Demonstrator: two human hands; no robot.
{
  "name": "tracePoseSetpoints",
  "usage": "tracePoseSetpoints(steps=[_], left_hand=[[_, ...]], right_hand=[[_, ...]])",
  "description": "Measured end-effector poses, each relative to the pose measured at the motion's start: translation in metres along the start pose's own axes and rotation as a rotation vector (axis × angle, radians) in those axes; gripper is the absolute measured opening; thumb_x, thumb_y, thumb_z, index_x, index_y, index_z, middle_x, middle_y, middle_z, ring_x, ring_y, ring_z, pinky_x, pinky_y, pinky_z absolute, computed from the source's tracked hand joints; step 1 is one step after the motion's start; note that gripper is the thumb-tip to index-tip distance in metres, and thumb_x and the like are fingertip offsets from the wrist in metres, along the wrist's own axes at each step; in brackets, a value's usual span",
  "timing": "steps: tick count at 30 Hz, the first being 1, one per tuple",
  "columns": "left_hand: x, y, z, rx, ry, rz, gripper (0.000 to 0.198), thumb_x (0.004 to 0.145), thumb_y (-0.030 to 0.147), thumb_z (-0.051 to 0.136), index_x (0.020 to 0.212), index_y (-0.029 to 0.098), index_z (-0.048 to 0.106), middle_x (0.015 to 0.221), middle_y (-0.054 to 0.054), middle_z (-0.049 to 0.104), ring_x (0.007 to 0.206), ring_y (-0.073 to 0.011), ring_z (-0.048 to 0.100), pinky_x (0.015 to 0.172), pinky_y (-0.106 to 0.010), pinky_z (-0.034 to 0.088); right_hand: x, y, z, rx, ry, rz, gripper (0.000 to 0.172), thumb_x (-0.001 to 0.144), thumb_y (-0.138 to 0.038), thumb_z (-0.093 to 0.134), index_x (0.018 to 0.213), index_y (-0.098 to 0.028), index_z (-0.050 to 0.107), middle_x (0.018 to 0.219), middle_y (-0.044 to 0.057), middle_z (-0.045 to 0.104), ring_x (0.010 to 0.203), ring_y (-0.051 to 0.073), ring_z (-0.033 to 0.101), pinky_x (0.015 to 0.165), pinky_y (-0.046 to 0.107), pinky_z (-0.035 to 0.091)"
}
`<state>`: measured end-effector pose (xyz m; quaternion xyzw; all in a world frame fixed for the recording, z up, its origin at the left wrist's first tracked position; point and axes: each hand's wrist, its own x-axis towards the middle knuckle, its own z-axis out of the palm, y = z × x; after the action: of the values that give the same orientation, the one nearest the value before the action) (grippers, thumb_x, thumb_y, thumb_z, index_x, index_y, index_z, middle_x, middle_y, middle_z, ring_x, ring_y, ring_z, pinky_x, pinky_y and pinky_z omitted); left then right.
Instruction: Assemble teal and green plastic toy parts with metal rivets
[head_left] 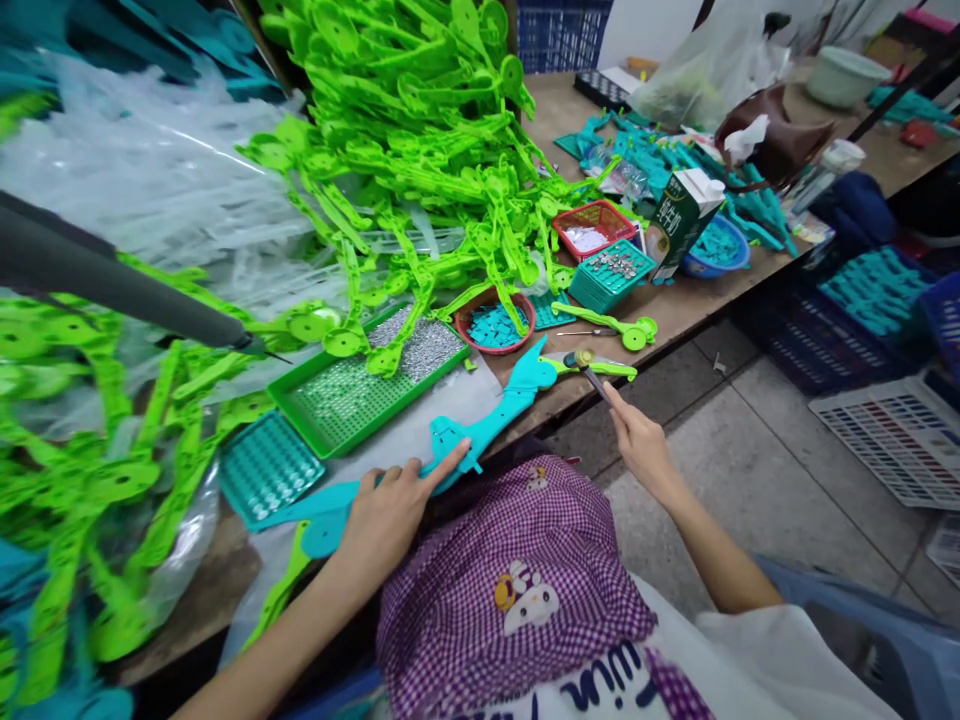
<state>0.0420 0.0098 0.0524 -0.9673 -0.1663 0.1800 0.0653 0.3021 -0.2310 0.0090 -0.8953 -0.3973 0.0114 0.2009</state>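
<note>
My left hand (390,505) lies on a long teal plastic arm (480,425) at the table's near edge, fingers stretched along it. My right hand (634,435) is closed round the handle of a small hammer (585,365), whose head rests over a green plastic arm (600,368). Another green arm (607,322) lies just beyond it. A green tray (360,385) of small metal parts sits left of the teal arm.
A big heap of green plastic arms (420,140) fills the table's middle and left. Small baskets: red (592,230), teal (611,272), a round bowl of teal bits (491,322). A carton (679,220) stands right. Crates (870,300) sit on the floor.
</note>
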Motion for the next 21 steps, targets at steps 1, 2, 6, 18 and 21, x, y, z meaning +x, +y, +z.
tracePoseSetpoints(steps=[1,2,6,18,21], left_hand=[[0.001,-0.001,0.001,0.0,0.002,0.0,0.073,0.09,0.001,0.03,0.153,0.038,0.032,0.101,-0.012,0.065,0.088,-0.0254,0.066,0.083,-0.039,0.044],[0.001,-0.001,0.002,-0.005,0.005,-0.002,0.073,0.09,0.001,0.031,0.153,0.038,0.032,0.1,-0.011,0.065,0.088,-0.0251,0.066,0.083,-0.039,0.044],[0.002,-0.001,0.003,-0.035,-0.005,0.003,0.074,0.088,0.003,0.034,0.153,0.037,0.032,0.1,-0.011,0.065,0.087,-0.0244,0.066,0.083,-0.038,0.044],[0.014,-0.027,-0.008,-0.268,-0.121,0.082,0.077,0.082,0.016,0.044,0.156,0.03,0.028,0.111,-0.01,0.069,0.092,-0.0259,0.069,0.083,-0.034,0.049],[0.019,-0.048,-0.007,-0.499,-0.149,0.137,0.085,0.075,0.018,0.047,0.156,0.029,0.026,0.132,-0.006,0.065,0.097,-0.0222,0.069,0.085,-0.028,0.049]], right_hand=[[0.0,-0.001,-0.001,-0.008,-0.01,0.002,0.049,0.101,-0.029,0.032,0.148,-0.029,0.046,0.087,0.006,0.072,0.077,0.021,0.07,0.07,0.03,0.053],[0.001,-0.003,-0.003,-0.013,-0.019,0.005,0.049,0.101,-0.029,0.032,0.147,-0.029,0.047,0.085,0.006,0.072,0.075,0.021,0.069,0.069,0.03,0.053],[0.004,-0.007,-0.011,0.084,0.089,-0.01,0.049,0.101,-0.031,0.03,0.148,-0.027,0.047,0.089,0.007,0.072,0.079,0.021,0.069,0.076,0.031,0.053],[0.005,0.005,-0.029,0.855,0.069,0.423,0.059,0.091,-0.052,0.05,0.144,-0.026,0.051,0.06,-0.006,0.05,0.044,0.01,0.04,0.043,0.022,0.034],[0.006,0.005,-0.039,1.158,-0.036,0.604,0.075,0.082,-0.056,0.06,0.149,-0.027,0.042,0.058,-0.01,0.045,0.039,0.006,0.034,0.036,0.018,0.025]])
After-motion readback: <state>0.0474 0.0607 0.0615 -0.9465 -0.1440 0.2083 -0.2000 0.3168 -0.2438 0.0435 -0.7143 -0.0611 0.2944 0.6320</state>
